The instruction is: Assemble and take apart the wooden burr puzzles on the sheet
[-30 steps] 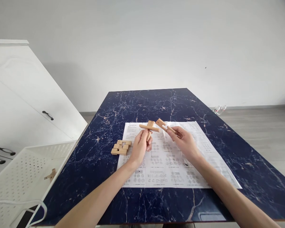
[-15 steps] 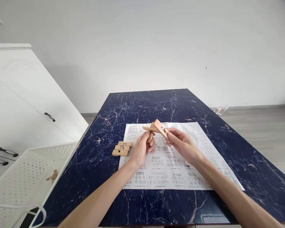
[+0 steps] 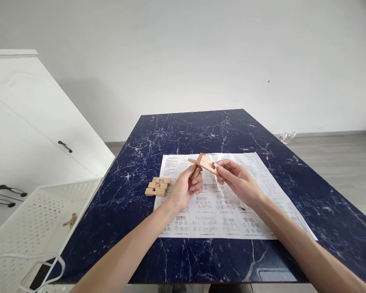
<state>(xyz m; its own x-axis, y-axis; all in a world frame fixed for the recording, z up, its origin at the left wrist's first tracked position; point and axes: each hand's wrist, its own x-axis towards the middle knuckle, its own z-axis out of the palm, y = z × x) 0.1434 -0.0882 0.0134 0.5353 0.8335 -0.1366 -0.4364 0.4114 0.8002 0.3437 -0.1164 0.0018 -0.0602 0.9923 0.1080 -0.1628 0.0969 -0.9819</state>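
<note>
My left hand (image 3: 184, 188) is closed around some wooden puzzle pieces (image 3: 195, 172), partly hidden by its fingers. Between the thumb and fingers of my right hand (image 3: 236, 179) is a flat wooden puzzle piece (image 3: 208, 164) with a shaped cut-out. Its far end overlaps the pieces in my left hand; whether they interlock I cannot tell. Both hands are above a printed instruction sheet (image 3: 213, 228) covered in small diagrams. Left of my left hand, a block-like wooden puzzle (image 3: 157, 186) lies flat, partly on the sheet's edge.
The sheet lies on a dark blue marbled table (image 3: 189, 130). To the left stand a white perforated basket (image 3: 45, 207), with a wooden piece (image 3: 70, 220) inside, and a white cabinet (image 3: 33, 106). A white cable (image 3: 27, 256) loops at the lower left.
The flat piece in my right hand has turned to a shallower slant and now covers more of the pieces in my left hand. The whole view has shifted slightly.
</note>
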